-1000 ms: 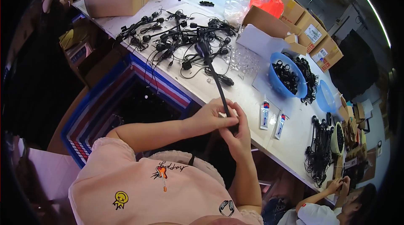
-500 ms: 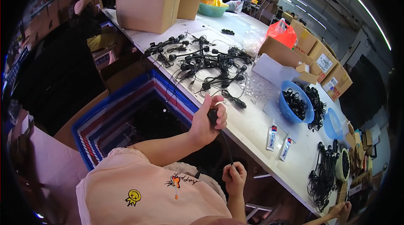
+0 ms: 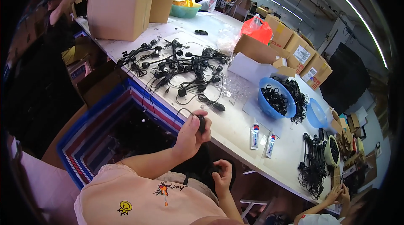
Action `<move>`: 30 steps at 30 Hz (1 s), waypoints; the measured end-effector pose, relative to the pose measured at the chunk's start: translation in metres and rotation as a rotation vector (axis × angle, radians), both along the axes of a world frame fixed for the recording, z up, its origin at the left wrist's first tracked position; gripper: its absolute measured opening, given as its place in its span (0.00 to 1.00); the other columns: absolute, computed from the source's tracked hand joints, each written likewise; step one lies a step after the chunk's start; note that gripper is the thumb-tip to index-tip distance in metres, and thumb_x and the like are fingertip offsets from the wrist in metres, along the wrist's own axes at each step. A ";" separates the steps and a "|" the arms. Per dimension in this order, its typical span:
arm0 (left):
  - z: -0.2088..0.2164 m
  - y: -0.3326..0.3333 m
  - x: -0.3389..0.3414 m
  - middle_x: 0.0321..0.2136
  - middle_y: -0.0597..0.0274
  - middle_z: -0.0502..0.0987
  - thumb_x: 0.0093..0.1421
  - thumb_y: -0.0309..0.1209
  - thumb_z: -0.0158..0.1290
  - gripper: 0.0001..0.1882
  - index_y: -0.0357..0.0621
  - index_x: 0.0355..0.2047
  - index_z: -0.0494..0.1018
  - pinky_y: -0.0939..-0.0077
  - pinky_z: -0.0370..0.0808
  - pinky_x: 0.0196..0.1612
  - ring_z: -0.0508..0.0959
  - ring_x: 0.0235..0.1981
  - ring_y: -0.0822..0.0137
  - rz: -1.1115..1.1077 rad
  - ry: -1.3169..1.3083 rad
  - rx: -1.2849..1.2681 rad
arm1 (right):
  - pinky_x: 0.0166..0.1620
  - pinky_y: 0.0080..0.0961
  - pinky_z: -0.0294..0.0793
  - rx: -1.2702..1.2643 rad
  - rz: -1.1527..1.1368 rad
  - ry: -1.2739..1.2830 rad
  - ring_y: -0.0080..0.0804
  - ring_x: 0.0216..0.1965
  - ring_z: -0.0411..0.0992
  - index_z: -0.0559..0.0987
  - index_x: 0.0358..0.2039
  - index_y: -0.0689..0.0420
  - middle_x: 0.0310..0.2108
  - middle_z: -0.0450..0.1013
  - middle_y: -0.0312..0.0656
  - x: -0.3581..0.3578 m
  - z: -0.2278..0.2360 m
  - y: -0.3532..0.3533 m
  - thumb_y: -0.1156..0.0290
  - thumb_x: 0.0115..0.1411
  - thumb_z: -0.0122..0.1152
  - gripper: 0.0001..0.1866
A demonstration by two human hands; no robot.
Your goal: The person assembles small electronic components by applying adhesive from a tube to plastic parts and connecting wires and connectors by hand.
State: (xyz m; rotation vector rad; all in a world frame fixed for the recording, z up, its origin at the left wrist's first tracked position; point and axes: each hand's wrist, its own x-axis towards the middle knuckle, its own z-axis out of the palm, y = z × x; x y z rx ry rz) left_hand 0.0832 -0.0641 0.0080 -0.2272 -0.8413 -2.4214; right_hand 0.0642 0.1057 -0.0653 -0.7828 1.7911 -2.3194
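Note:
My left hand (image 3: 190,137) is closed around a black, rounded cable-fitted part (image 3: 202,124), and a thin black wire loops out above the fingers. Lower and to the right, my right hand (image 3: 223,178) has its fingers closed at the dark lower end of the same piece. The stretch between the hands is hard to make out against the dark background. Both hands are in front of the near table edge. Beyond them, a tangle of similar black cabled parts (image 3: 191,66) lies on the white table (image 3: 235,129).
A blue-and-red striped bag (image 3: 94,130) stands open at my left. On the table are cardboard boxes (image 3: 120,12), two tubes (image 3: 255,136), a blue bowl (image 3: 265,106) of black rings and a cable bundle (image 3: 312,164). Another person's hands (image 3: 338,195) are at the lower right.
The view has turned, so the table has slid left in the picture. My left hand has turned and come lower, nearer my right hand; both still grip the black part.

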 end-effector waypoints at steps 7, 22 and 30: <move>0.022 -0.037 -0.001 0.27 0.65 0.64 0.63 0.45 0.40 0.16 0.52 0.46 0.61 0.82 0.58 0.25 0.60 0.19 0.75 0.059 0.014 -0.115 | 0.32 0.20 0.69 0.534 -0.045 0.257 0.28 0.26 0.70 0.75 0.27 0.63 0.24 0.71 0.42 -0.027 -0.086 0.036 0.73 0.59 0.50 0.08; -0.025 0.000 -0.001 0.28 0.64 0.64 0.59 0.45 0.48 0.24 0.43 0.49 0.59 0.85 0.59 0.27 0.60 0.22 0.77 -0.230 -0.124 -0.290 | 0.48 0.29 0.67 0.515 -0.032 0.438 0.41 0.43 0.70 0.72 0.42 0.63 0.41 0.71 0.50 -0.044 0.042 0.009 0.74 0.54 0.56 0.15; -0.083 0.035 -0.004 0.32 0.68 0.65 0.60 0.32 0.48 0.16 0.43 0.46 0.60 0.86 0.65 0.37 0.66 0.33 0.79 -0.371 -0.222 -0.462 | 0.24 0.15 0.67 0.351 0.114 0.096 0.17 0.20 0.66 0.78 0.34 0.63 0.24 0.74 0.37 -0.049 0.058 -0.016 0.72 0.56 0.57 0.08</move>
